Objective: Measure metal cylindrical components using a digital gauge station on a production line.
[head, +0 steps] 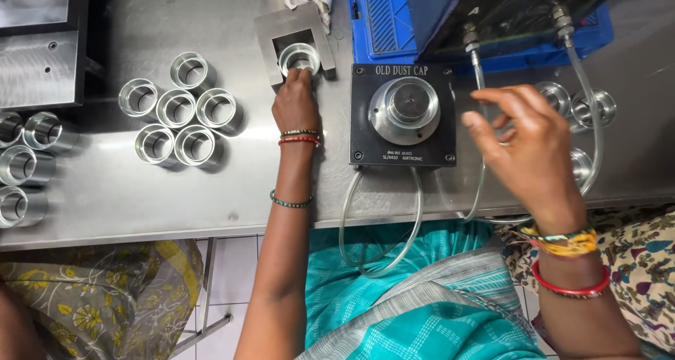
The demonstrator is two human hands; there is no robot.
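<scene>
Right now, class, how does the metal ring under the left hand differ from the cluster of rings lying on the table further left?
The ring under the left hand sits alone inside a grey U-shaped block; the cluster of rings stands loose on the steel table. The left hand touches the first ring with its fingers; no hand touches the cluster. The clustered rings stand packed together; the single one has none beside it. All are shiny, hollow metal cylinders, open end up.

On the counter (126,191), a ring cluster (179,110) lies left of the U-shaped block (295,33) holding one ring (300,56), the gauge base (403,114) sits right of it, more rings (580,110) far right.
</scene>
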